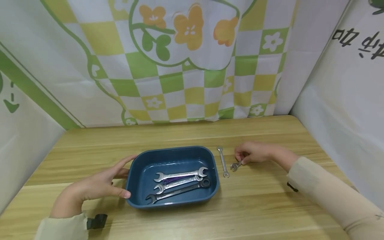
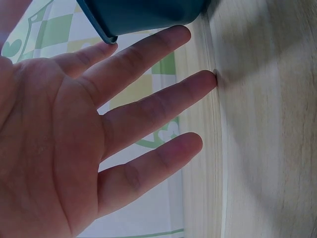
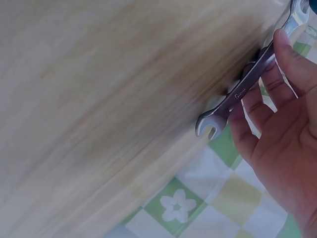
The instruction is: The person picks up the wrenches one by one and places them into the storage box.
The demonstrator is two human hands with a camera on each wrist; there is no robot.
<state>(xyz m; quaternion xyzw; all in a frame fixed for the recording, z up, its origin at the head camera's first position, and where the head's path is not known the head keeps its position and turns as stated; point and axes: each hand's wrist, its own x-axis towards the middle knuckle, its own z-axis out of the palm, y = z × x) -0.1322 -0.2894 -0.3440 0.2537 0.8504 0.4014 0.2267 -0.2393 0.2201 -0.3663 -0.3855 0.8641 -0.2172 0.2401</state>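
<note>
In the head view a dark blue plastic bin (image 1: 174, 155) stands on the table. My left hand (image 1: 97, 185) touches its left side, thumb at the rim; the left wrist view shows the other fingers spread and straight. Inside the bin lie a large silver open-end wrench (image 1: 180, 174), a mostly covered purple one, another silver wrench (image 1: 181, 182) and a dark wrench (image 1: 181, 191) with a ring end. Right of the bin, my right hand (image 1: 253, 152) pinches a double open-end wrench (image 3: 242, 89) between thumb and fingers, low over the table or touching it.
Between the bin and my right hand a small silver wrench (image 1: 223, 161) lies on the wooden table (image 1: 255, 206). A checked, flowered cloth (image 1: 186, 80) hangs behind the table's far edge. White sheets hang at both sides.
</note>
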